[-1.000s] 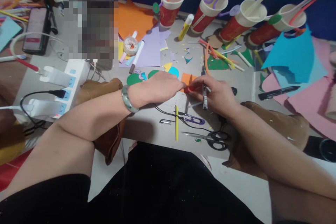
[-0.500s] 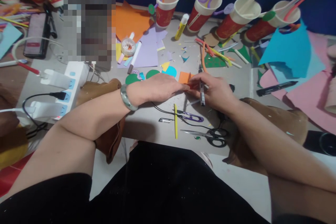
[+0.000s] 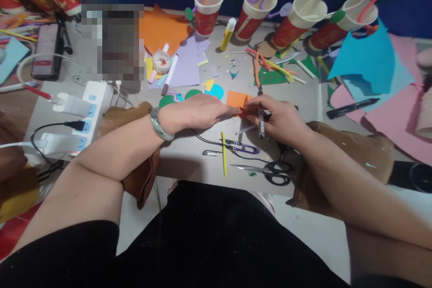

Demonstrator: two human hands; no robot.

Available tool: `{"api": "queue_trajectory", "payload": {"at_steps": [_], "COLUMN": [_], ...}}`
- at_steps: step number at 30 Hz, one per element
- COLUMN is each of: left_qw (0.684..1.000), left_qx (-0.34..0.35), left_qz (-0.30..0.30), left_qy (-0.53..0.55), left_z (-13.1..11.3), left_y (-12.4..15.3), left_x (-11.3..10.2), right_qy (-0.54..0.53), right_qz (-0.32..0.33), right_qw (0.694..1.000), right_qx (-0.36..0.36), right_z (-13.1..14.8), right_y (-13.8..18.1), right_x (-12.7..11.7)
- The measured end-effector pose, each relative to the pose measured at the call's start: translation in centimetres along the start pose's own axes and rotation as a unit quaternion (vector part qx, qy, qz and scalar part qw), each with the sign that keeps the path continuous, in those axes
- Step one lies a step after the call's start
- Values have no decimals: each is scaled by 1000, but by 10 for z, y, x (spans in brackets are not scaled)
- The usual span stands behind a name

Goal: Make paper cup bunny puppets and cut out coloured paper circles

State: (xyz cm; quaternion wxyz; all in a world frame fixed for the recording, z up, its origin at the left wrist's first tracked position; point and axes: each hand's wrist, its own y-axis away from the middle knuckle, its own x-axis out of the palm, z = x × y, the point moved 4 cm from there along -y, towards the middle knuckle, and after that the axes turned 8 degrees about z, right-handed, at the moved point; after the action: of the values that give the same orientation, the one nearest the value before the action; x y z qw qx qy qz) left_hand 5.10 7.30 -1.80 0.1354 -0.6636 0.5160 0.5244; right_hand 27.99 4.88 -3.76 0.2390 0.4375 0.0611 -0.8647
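A small square of orange paper (image 3: 237, 99) lies between my hands at the middle of the table. My left hand (image 3: 202, 111), with a green bangle on its wrist, has its fingertips on the paper's near edge; its thumb is hidden. My right hand (image 3: 278, 117) grips a dark pen (image 3: 261, 121) upright between its fingers, while its fingertips touch the paper's right side. Just beyond my left hand are a blue paper circle (image 3: 215, 92) and green paper circles (image 3: 194, 94). On the near side lie a yellow stick (image 3: 224, 155), purple-handled snips (image 3: 248, 147) and black-handled scissors (image 3: 278, 174).
Several red paper cups (image 3: 208, 18) with decorations stand along the back. A glue stick (image 3: 228, 35), a tape roll (image 3: 162, 61) and coloured strips (image 3: 275, 65) lie in front. At left are a power strip (image 3: 97, 99) and a phone (image 3: 47, 51); blue paper (image 3: 367, 58) is at right.
More of the orange paper shows between my hands, which have parted slightly. The pen stays in my right hand. The whole view has shifted a little.
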Motion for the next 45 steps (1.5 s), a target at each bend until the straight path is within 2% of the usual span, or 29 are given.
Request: {"api": "queue_trajectory", "payload": {"at_steps": [15, 39, 45], "left_qw": [1000, 1000, 999], "left_qx": [-22, 0, -13], "left_qz": [19, 14, 27], "left_qy": [-5, 21, 20], "left_z": [-1, -1, -2], "left_y": [1, 5, 4], "left_x": [-2, -4, -5], "right_qy": [87, 50, 65], "right_qz": [-16, -26, -38], "right_qw": [996, 998, 997], "right_qx": [-2, 20, 12], "right_z": [6, 9, 10], "right_y": [-11, -10, -9], "right_x": [6, 8, 9]}}
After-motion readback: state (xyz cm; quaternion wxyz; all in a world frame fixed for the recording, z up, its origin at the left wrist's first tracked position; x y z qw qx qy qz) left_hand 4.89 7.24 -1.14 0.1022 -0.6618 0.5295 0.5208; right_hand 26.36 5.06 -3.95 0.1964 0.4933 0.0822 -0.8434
